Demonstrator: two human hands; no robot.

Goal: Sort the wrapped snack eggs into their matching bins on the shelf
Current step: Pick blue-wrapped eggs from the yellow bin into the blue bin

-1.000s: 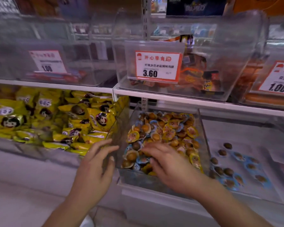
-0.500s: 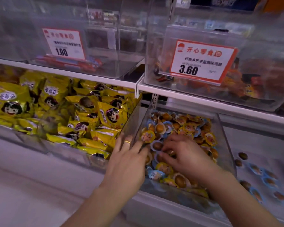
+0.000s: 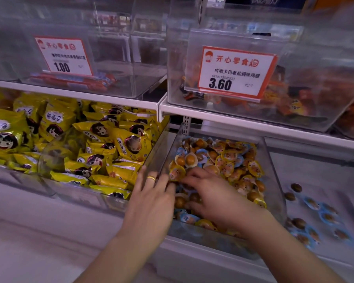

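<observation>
A clear middle bin [image 3: 274,180] on the lower shelf holds a pile of wrapped snack eggs [image 3: 229,160], mostly in yellow wrappers with some blue ones mixed in. My right hand [image 3: 217,199] is inside this bin, its fingers and thumb curled round wrapped eggs at the pile's front left. My left hand [image 3: 151,201], wearing a gold ring, has straight fingers that lie against the bin's left wall, with the fingertips near a yellow-wrapped egg [image 3: 175,173]. To the right, the neighbouring bin holds several blue-wrapped eggs [image 3: 313,203] spread thinly.
A bin of yellow snack packets [image 3: 102,152] stands to the left. The upper shelf carries clear bins with price tags 1.00 [image 3: 62,56] and 3.60 [image 3: 235,71]. The white shelf front [image 3: 192,260] runs below my wrists.
The view has moved closer and slightly left. My left hand has slid up to the bin's left wall, and my right hand has reached deeper left into the egg pile.
</observation>
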